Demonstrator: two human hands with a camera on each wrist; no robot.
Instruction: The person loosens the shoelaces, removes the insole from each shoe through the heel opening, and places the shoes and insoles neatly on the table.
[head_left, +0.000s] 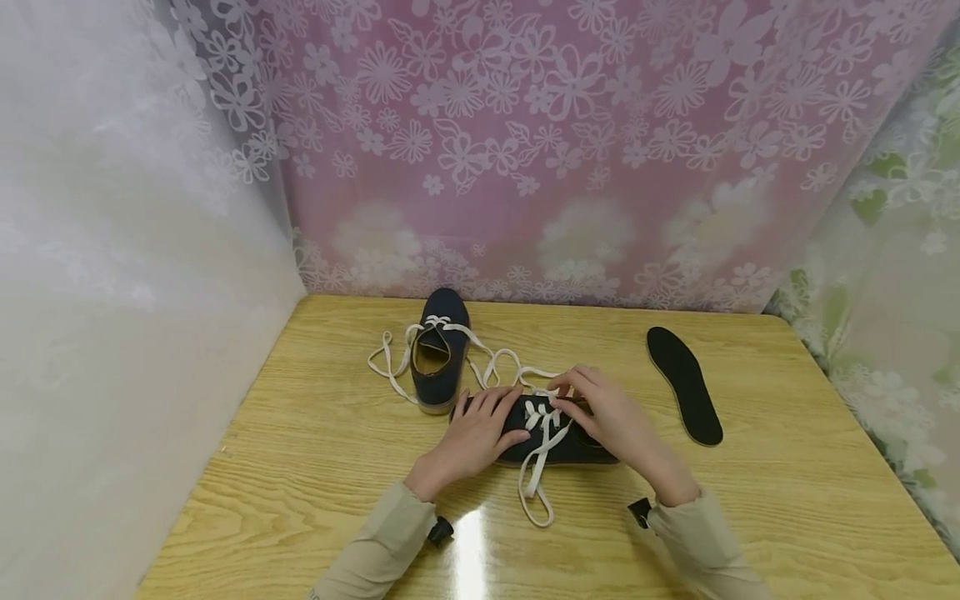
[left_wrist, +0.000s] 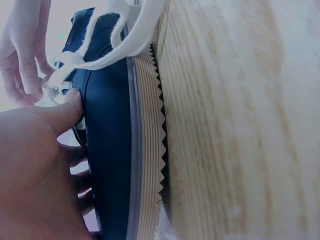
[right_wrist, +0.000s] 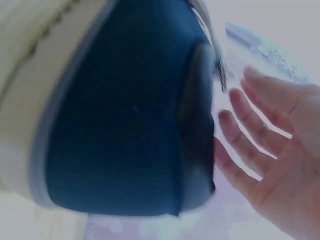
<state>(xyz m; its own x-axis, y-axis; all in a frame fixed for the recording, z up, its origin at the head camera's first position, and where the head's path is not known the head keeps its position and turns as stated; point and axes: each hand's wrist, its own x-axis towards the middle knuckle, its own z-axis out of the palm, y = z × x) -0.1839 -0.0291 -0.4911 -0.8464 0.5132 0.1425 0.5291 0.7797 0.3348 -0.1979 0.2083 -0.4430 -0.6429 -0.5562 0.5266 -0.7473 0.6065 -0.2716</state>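
Observation:
A dark navy lace-up shoe (head_left: 585,450) with white laces lies crosswise on the table, its toe to the left. My left hand (head_left: 480,429) holds its front part; in the left wrist view the thumb (left_wrist: 70,107) presses beside the eyelets and the other fingers reach round the far side. Over the lacing is my right hand (head_left: 607,412), its fingertips close to the white lace (head_left: 536,467). The right wrist view shows those fingers (right_wrist: 255,130) loosely bent and spread beside the shoe's heel (right_wrist: 115,130). A loop of lace hangs over the shoe's near side.
A second navy shoe (head_left: 442,379) stands behind to the left, its loose white laces (head_left: 390,367) spread on the wooden table (head_left: 315,467). A black insole (head_left: 684,385) lies at the right. Floral curtains (head_left: 510,150) close off the back and sides.

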